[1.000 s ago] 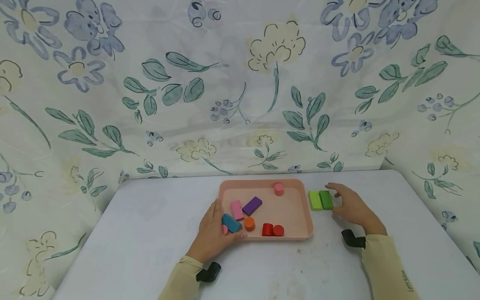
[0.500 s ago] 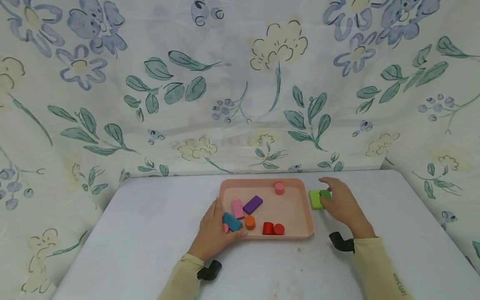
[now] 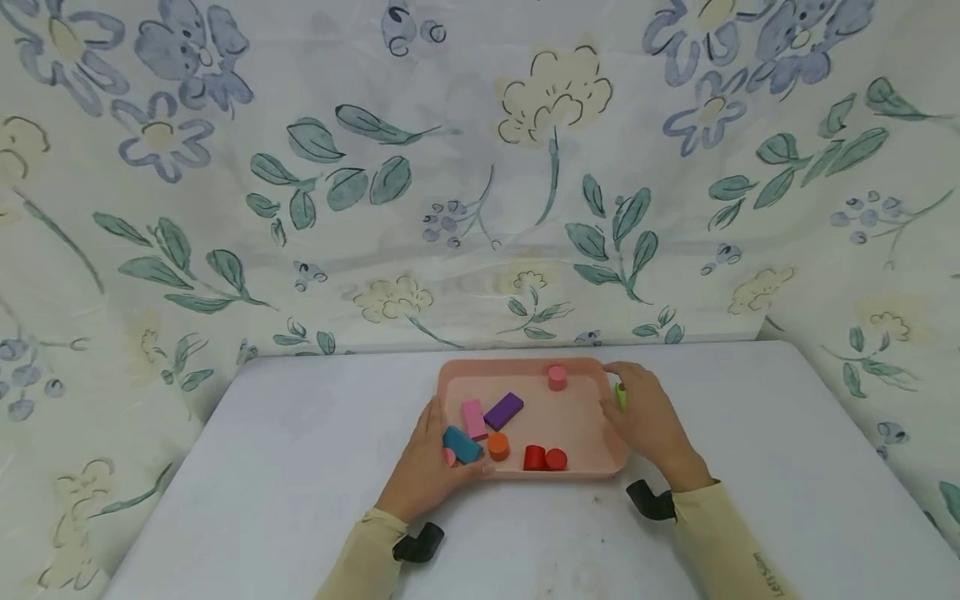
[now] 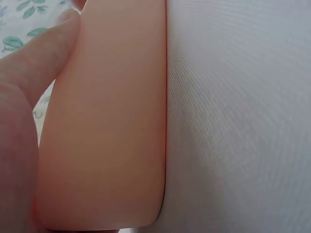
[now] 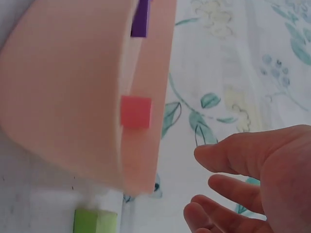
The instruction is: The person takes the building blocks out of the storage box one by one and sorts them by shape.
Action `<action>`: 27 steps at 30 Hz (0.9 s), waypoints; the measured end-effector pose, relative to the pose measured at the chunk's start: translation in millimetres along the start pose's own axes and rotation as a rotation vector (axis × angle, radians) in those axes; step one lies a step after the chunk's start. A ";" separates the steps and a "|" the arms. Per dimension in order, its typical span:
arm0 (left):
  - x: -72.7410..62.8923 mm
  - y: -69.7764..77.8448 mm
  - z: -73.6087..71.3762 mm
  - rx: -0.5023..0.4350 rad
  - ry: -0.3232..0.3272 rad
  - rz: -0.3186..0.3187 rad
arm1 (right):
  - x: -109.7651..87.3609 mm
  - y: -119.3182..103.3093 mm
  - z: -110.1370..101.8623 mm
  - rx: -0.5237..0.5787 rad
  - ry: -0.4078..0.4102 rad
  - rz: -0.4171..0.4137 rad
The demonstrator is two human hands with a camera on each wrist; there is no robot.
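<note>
A peach-coloured tray (image 3: pixel 573 417) stands on the table with several colourful blocks in it. At its front left corner rests my left hand (image 3: pixel 423 467), fingers straight along the left side and thumb along the front rim. My right hand (image 3: pixel 654 421) hovers by the right rim. The right wrist view shows its thumb and fingers spread apart, holding nothing. Beneath it a light green block (image 3: pixel 620 395) peeks out on the table; the darker green one beside it is hidden in the head view. Both green blocks (image 5: pixel 95 221) appear in the right wrist view.
Inside the tray lie a blue block (image 3: pixel 462 445), a pink block (image 3: pixel 474 419), a purple block (image 3: pixel 504 411), an orange cylinder (image 3: pixel 498 446), red cylinders (image 3: pixel 535 457) and a coral cylinder (image 3: pixel 557 377). Floral cloth (image 3: pixel 450 250) hangs behind the white table (image 3: pixel 322 433).
My right hand has moved left, from the right side of the green blocks across them to the tray's right rim. The left hand and the tray have stayed put.
</note>
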State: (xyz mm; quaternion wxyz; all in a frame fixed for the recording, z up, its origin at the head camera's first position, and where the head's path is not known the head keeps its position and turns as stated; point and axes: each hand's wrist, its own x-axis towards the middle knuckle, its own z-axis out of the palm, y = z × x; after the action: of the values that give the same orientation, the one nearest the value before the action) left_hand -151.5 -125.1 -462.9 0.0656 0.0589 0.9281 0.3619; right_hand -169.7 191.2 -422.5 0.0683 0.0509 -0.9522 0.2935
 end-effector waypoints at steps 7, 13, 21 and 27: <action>-1.1 0.1 -1.6 -0.008 0.004 0.000 | -3.4 -23.0 23.0 0.024 -0.048 0.032; -1.3 0.4 -0.7 0.003 -0.004 -0.012 | -6.2 -39.0 38.7 0.038 -0.056 0.039; -0.9 -0.3 0.4 0.015 0.010 0.005 | -5.8 -58.8 54.3 -0.029 0.004 -0.027; -0.9 1.4 0.4 0.011 -0.004 -0.018 | -2.9 -70.4 67.8 0.064 -0.023 -0.005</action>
State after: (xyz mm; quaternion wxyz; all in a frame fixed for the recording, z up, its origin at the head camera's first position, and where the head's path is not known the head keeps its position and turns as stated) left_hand -150.5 -123.9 -462.1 0.0703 0.0516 0.9304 0.3560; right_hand -164.1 95.1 -439.5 0.0564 0.0590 -0.9429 0.3229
